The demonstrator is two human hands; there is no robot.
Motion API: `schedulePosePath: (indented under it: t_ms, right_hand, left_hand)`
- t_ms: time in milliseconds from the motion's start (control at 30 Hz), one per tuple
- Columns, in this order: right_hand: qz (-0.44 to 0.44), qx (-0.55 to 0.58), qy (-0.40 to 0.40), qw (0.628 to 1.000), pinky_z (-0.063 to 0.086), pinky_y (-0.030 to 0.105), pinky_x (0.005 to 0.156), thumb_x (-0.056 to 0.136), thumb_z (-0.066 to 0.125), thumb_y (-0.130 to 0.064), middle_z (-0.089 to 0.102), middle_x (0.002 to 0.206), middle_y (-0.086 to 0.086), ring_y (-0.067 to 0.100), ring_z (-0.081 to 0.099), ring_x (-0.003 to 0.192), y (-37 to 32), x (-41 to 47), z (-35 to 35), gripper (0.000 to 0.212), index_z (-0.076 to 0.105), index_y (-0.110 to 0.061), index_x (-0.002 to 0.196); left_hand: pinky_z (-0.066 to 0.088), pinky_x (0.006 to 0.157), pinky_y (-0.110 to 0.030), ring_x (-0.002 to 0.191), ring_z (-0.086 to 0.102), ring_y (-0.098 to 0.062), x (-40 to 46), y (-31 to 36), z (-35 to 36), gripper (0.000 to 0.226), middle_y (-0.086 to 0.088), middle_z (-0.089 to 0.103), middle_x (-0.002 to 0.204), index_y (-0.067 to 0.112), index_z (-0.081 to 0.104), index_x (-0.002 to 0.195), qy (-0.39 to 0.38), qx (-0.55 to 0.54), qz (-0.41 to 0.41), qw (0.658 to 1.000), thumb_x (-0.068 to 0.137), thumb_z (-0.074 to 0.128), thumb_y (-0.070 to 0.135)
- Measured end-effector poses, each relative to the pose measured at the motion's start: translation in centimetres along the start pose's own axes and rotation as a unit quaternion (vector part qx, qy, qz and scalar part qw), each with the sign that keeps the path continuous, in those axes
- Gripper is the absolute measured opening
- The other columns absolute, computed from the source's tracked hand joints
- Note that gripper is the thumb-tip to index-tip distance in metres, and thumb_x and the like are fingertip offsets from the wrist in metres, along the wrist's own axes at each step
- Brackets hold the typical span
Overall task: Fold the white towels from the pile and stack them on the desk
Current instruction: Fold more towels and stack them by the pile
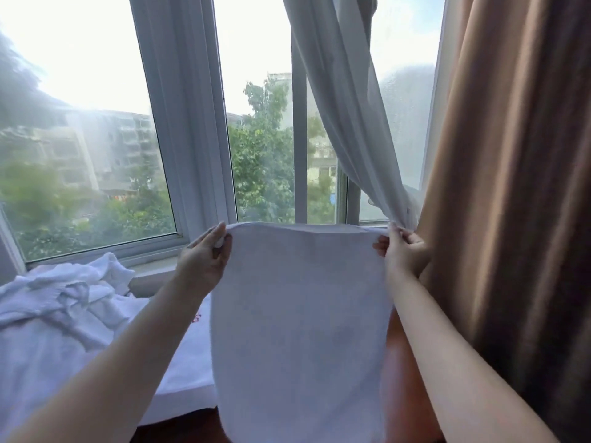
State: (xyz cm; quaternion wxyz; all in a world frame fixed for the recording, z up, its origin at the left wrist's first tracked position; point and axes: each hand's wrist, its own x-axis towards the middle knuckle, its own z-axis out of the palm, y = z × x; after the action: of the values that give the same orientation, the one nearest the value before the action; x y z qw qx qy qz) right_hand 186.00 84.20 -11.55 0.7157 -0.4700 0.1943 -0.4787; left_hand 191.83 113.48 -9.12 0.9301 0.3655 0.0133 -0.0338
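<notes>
A white towel (pixel 300 321) hangs flat in front of me, stretched between both hands above the desk. My left hand (pixel 204 260) pinches its top left corner. My right hand (pixel 403 251) pinches the top right corner. The towel's lower end runs out of view at the bottom of the frame. A rumpled pile of white towels (pixel 70 292) lies on the left. A flat white cloth with small red lettering (pixel 188 350) lies beside the pile, partly hidden behind my left arm and the held towel.
The reddish-brown wooden desk (pixel 399 378) shows to the right of the towel. A large window (pixel 192 123) fills the back wall. A white sheer curtain (pixel 351 107) and a brown curtain (pixel 511 187) hang close on the right.
</notes>
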Motion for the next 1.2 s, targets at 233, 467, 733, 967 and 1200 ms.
schedulePosePath:
  t_ms: [233,467,733,967,1200]
  right_hand:
    - [0.098,-0.091,0.045,0.99,0.037,0.014,0.031,0.09,0.064,-0.014,0.047,0.03,-0.007,0.003,0.045,0.024,7.6,0.9,-1.7,0.031,0.052,-0.011,0.061]
    - [0.083,-0.206,-0.007,0.975,0.053,0.033,0.063,0.088,0.061,-0.015,0.057,0.056,-0.003,0.019,0.062,0.058,9.2,5.2,2.3,0.015,0.064,-0.004,0.078]
    - [-0.067,-0.127,0.009,0.99,0.042,0.022,0.055,0.079,0.066,-0.025,0.057,0.048,-0.014,0.0,0.054,0.048,1.0,8.8,8.1,0.023,0.053,-0.021,0.061]
    - [-0.028,-0.214,0.04,0.976,0.037,0.028,0.063,0.074,0.063,-0.007,0.05,0.061,-0.005,0.019,0.048,0.061,8.2,4.8,-0.6,0.023,0.048,-0.02,0.063]
    - [0.251,-0.437,-0.003,0.864,0.043,0.034,0.072,0.08,0.059,-0.002,0.061,0.092,0.018,0.03,0.055,0.081,21.9,-4.8,-19.4,0.024,0.057,-0.004,0.103]
  left_hand:
    - [0.054,0.048,-0.016,0.045,0.062,-0.005,3.1,-5.0,-5.4,0.01,-0.001,0.066,0.052,0.0,0.061,0.081,0.09,0.154,-0.04,0.983,0.089,0.06,-0.006]
    - [0.058,0.051,-0.024,0.061,0.062,-0.016,9.3,-5.6,-3.6,0.016,-0.012,0.061,0.072,0.005,0.055,0.082,0.093,0.157,-0.024,0.983,0.09,0.066,0.014]
    - [0.06,0.068,-0.024,0.053,0.064,-0.007,11.0,1.4,3.6,0.024,0.002,0.063,0.052,0.012,0.054,0.069,-0.016,0.063,0.117,0.991,0.085,0.068,0.003]
    - [0.048,0.049,-0.018,0.047,0.048,-0.01,5.3,-6.6,-4.9,0.039,0.005,0.045,0.043,0.013,0.04,0.061,0.044,0.199,0.07,0.977,0.084,0.059,-0.012]
    - [0.043,0.034,-0.023,0.055,0.045,-0.022,-5.0,-20.8,-21.9,0.025,-0.013,0.047,0.068,0.0,0.047,0.076,0.162,0.438,-0.178,0.866,0.075,0.059,-0.021]
